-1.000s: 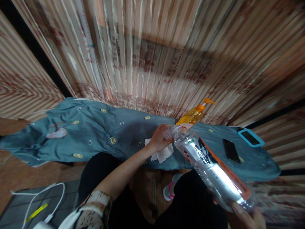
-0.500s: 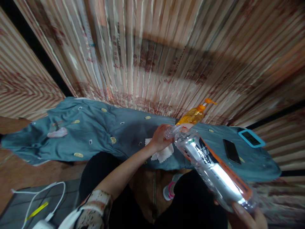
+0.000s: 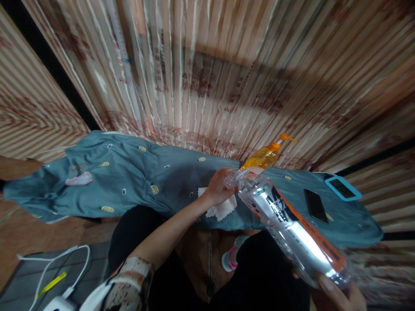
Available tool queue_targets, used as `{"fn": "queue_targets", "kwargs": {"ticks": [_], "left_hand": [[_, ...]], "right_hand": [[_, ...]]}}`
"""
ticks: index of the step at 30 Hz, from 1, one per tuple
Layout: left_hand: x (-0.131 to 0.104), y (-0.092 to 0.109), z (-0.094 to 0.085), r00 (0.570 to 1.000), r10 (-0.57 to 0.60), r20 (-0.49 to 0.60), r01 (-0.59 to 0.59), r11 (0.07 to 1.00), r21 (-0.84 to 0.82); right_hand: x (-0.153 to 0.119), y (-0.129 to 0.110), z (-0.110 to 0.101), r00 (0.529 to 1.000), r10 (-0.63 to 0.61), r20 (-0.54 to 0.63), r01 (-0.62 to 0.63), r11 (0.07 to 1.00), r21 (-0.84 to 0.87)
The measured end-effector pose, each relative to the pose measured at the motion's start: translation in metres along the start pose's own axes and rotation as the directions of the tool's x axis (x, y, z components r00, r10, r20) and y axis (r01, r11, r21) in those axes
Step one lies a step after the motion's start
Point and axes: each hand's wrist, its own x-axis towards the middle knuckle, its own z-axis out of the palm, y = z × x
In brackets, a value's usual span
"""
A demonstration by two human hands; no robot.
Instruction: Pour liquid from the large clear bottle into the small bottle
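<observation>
A large clear plastic bottle [image 3: 292, 229] with a silver, black and orange label lies slanted across the lower right, between my hands. My left hand [image 3: 219, 188] is closed around its clear neck end. At the base, my right hand [image 3: 339, 296] grips it, with the fingers partly hidden under the bottle. Whether a cap sits on the neck I cannot make out. Just behind the neck stands an orange pump bottle [image 3: 261, 157] holding yellow-orange liquid. A white cloth [image 3: 223, 209] lies under my left hand.
The narrow table has a blue-green patterned cover [image 3: 175, 172]. A dark phone [image 3: 315, 206] and a blue-framed device [image 3: 343, 188] lie on the right, a pale crumpled item [image 3: 78, 179] on the left. A white cable [image 3: 82, 272] rests at lower left. A striped curtain [image 3: 210, 86] hangs behind.
</observation>
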Motion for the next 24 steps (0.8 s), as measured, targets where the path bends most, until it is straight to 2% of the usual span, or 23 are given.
{"fn": "queue_targets", "kwargs": {"ticks": [5, 8, 19, 24], "left_hand": [[0.000, -0.001, 0.001, 1.000, 0.002, -0.008, -0.002, 1.000, 0.001], [0.000, -0.001, 0.001, 1.000, 0.006, -0.009, -0.006, 1.000, -0.001], [0.001, -0.001, 0.000, 1.000, 0.014, -0.002, -0.014, 1.000, 0.018], [0.001, 0.000, 0.000, 1.000, 0.002, 0.000, -0.002, 1.000, 0.023]], "right_hand": [[0.009, 0.015, -0.012, 1.000, 0.009, 0.020, -0.009, 1.000, -0.014], [0.011, 0.020, -0.016, 1.000, -0.027, 0.016, 0.027, 0.999, -0.025], [0.012, 0.015, -0.012, 0.999, 0.023, 0.024, -0.024, 0.999, 0.045], [0.008, 0.012, -0.010, 0.999, -0.016, 0.037, 0.015, 1.000, 0.013]]}}
